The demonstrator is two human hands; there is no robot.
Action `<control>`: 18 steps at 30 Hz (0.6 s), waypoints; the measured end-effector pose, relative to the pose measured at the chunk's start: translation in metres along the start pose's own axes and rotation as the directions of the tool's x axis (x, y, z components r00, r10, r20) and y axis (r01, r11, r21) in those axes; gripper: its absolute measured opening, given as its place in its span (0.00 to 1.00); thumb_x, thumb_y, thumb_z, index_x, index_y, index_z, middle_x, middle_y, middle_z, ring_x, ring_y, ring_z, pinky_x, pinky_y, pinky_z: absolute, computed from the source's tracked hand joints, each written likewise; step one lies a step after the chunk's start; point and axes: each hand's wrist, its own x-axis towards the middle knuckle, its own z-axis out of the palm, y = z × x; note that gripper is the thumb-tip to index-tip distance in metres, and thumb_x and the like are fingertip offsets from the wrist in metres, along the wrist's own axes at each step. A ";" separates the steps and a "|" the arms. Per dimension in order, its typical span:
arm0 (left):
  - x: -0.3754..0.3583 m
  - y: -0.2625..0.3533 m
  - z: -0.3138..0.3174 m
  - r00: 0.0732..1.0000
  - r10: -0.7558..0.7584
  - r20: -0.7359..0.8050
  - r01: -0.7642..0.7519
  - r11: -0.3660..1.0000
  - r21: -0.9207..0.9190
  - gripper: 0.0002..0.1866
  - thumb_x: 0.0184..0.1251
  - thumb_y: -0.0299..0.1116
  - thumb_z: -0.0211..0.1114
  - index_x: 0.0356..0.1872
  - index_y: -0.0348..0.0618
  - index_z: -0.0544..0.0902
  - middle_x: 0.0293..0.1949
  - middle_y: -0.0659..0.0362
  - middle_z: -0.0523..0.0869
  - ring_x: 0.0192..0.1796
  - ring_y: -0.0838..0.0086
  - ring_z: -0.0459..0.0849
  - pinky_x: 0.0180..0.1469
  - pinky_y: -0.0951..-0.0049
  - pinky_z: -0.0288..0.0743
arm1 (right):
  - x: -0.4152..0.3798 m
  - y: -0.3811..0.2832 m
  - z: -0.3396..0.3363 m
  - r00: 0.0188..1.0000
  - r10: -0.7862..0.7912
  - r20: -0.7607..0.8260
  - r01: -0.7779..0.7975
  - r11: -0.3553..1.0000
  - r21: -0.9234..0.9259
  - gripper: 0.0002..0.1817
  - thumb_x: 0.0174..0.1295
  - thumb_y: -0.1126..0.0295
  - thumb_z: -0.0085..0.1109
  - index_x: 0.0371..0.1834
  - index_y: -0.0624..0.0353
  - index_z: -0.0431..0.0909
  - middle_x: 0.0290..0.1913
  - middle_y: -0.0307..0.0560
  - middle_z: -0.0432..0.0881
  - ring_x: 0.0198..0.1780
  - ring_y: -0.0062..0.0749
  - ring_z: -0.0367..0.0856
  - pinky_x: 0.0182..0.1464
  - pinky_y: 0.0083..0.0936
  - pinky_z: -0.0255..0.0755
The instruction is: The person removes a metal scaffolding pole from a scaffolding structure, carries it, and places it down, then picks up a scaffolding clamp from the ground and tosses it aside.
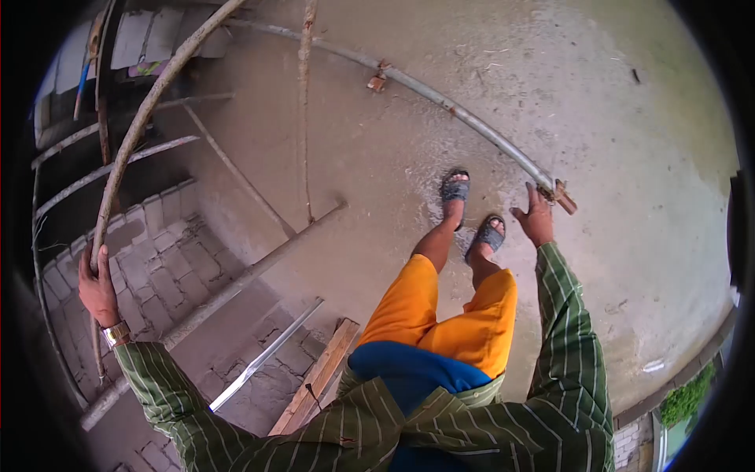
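Wooden pole (149, 110) gripped in the left hand (97, 289), fingers wrapped round it, likely for balance above the brick wall (161, 267). Right hand (536, 220) open, fingers spread, just below the metal pipe (464, 118) end, touching nothing that I can tell.

Single head camera, fisheye, looking steeply down over body, from height.

Soft, even daylight with faint shadows; the wet concrete floor (629, 118) shows a dull sheen, strong fisheye bending curves the edges into a black vignette, and focus stays fairly sharp
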 end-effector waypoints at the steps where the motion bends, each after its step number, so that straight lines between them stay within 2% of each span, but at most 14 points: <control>1: 0.002 -0.002 -0.004 0.997 -0.058 0.046 0.057 0.998 0.008 0.32 0.63 0.60 0.63 0.59 0.44 0.79 0.41 0.56 0.86 0.37 0.71 0.82 0.43 0.71 0.74 | 0.034 0.011 0.020 1.000 -0.024 -0.015 0.023 0.998 -0.060 0.47 0.49 0.58 0.72 0.73 0.43 0.57 0.64 0.54 0.70 0.63 0.56 0.68 0.62 0.49 0.64; 2: 0.003 0.000 -0.008 0.990 -0.111 0.086 0.111 0.994 0.008 0.33 0.63 0.58 0.64 0.59 0.42 0.79 0.39 0.57 0.85 0.36 0.74 0.80 0.41 0.73 0.73 | 0.066 0.013 0.032 0.997 0.053 0.056 -0.045 0.989 -0.138 0.49 0.47 0.57 0.73 0.74 0.42 0.57 0.64 0.53 0.70 0.63 0.54 0.68 0.62 0.49 0.64; 3: 0.003 0.000 -0.010 0.978 -0.161 0.133 0.162 0.987 0.001 0.33 0.63 0.57 0.65 0.59 0.40 0.78 0.38 0.58 0.85 0.34 0.77 0.79 0.40 0.75 0.73 | 0.092 0.018 0.044 0.998 0.028 0.058 -0.019 0.988 -0.156 0.51 0.45 0.57 0.74 0.74 0.41 0.56 0.64 0.51 0.69 0.63 0.52 0.68 0.64 0.48 0.62; 4: 0.003 -0.004 -0.007 0.980 -0.157 0.123 0.167 0.983 -0.076 0.34 0.62 0.56 0.66 0.59 0.38 0.78 0.37 0.59 0.84 0.34 0.78 0.77 0.39 0.76 0.72 | 0.119 0.030 0.061 0.999 -0.024 0.040 0.031 0.984 -0.174 0.51 0.45 0.58 0.74 0.74 0.41 0.55 0.65 0.50 0.69 0.64 0.51 0.67 0.65 0.48 0.61; 6: 0.003 -0.029 0.000 0.983 -0.152 0.105 0.173 0.955 -0.240 0.35 0.61 0.53 0.69 0.59 0.34 0.77 0.36 0.61 0.82 0.34 0.81 0.74 0.38 0.79 0.70 | 0.158 0.036 0.079 0.997 -0.032 0.068 0.045 0.976 -0.214 0.52 0.45 0.60 0.74 0.75 0.41 0.54 0.65 0.49 0.69 0.65 0.49 0.67 0.66 0.47 0.59; 7: 0.005 -0.040 0.001 0.979 -0.176 0.101 0.197 0.947 -0.255 0.34 0.60 0.50 0.71 0.57 0.30 0.77 0.36 0.63 0.82 0.34 0.81 0.75 0.37 0.79 0.70 | 0.172 0.048 0.093 0.996 -0.052 0.074 0.068 0.969 -0.236 0.52 0.45 0.60 0.74 0.75 0.41 0.53 0.65 0.49 0.69 0.65 0.49 0.67 0.66 0.47 0.60; 10: 0.008 -0.064 -0.003 0.976 -0.200 0.092 0.216 0.952 -0.219 0.31 0.60 0.47 0.72 0.56 0.31 0.78 0.36 0.64 0.82 0.34 0.83 0.75 0.36 0.80 0.70 | 0.213 0.077 0.127 0.988 -0.049 0.149 0.086 0.963 -0.256 0.53 0.44 0.61 0.75 0.75 0.39 0.53 0.63 0.49 0.72 0.63 0.51 0.71 0.65 0.48 0.61; 11: 0.008 -0.069 -0.003 0.970 -0.228 0.088 0.243 0.939 -0.245 0.28 0.61 0.44 0.72 0.54 0.32 0.80 0.36 0.64 0.83 0.33 0.84 0.74 0.36 0.81 0.69 | 0.221 0.080 0.132 0.978 0.000 0.210 0.032 0.988 -0.152 0.52 0.44 0.64 0.75 0.75 0.40 0.53 0.57 0.54 0.77 0.58 0.54 0.76 0.60 0.47 0.67; 14: 0.005 -0.057 -0.006 0.978 -0.191 0.085 0.207 0.942 -0.264 0.27 0.61 0.44 0.72 0.54 0.33 0.80 0.35 0.65 0.83 0.33 0.84 0.74 0.35 0.81 0.69 | 0.231 0.092 0.139 0.978 -0.022 0.208 -0.001 0.994 0.110 0.50 0.45 0.66 0.73 0.74 0.42 0.55 0.50 0.58 0.81 0.52 0.55 0.80 0.54 0.45 0.72; 15: 0.006 -0.058 -0.007 0.973 -0.203 0.114 0.225 0.945 -0.239 0.26 0.62 0.44 0.71 0.53 0.34 0.81 0.35 0.64 0.83 0.33 0.84 0.75 0.36 0.81 0.69 | 0.232 0.089 0.133 0.972 -0.013 0.233 -0.001 0.998 0.060 0.42 0.46 0.66 0.71 0.68 0.47 0.62 0.44 0.60 0.83 0.49 0.55 0.82 0.51 0.44 0.74; 18: 0.006 -0.060 -0.007 0.975 -0.201 0.094 0.217 0.953 -0.213 0.25 0.63 0.44 0.70 0.53 0.34 0.81 0.36 0.64 0.83 0.33 0.84 0.75 0.36 0.81 0.69 | 0.239 0.082 0.124 0.930 0.038 0.366 -0.018 0.998 -0.057 0.33 0.46 0.62 0.70 0.58 0.50 0.67 0.42 0.59 0.83 0.48 0.56 0.82 0.49 0.45 0.74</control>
